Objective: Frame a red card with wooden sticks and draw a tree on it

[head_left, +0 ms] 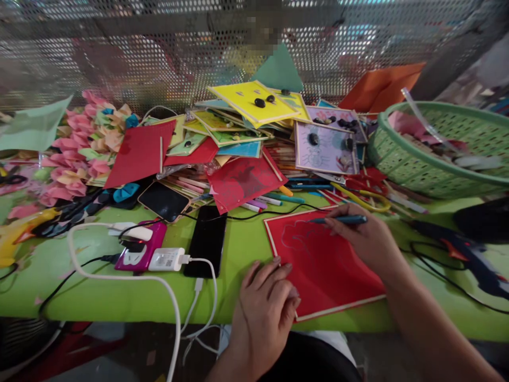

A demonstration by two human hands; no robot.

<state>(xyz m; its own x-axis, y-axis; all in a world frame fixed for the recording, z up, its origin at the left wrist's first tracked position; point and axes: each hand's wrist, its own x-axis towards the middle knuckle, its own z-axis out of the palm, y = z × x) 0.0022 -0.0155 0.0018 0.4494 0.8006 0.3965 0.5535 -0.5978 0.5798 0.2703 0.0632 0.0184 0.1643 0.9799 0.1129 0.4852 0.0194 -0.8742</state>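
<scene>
A red sheet (330, 265) with pale sticks along its edges lies on the green tabletop. Faint grey curved lines are drawn on its upper left part. My right hand (363, 239) is closed around a dark blue pen (350, 218), whose tip points left over the sheet's drawn lines. At the sheet's left border rests my left hand (268, 302), its fingers loosely bent and apart, holding nothing. Its fingertips touch the stick-edged side of the sheet.
Decorated cards (254, 103) and markers are heaped behind the sheet. A green basket (437, 122) and glue gun (469, 254) are on the right. On the left are a phone (205, 241), a pink power strip (157, 244), white cables and paper flowers (75, 159).
</scene>
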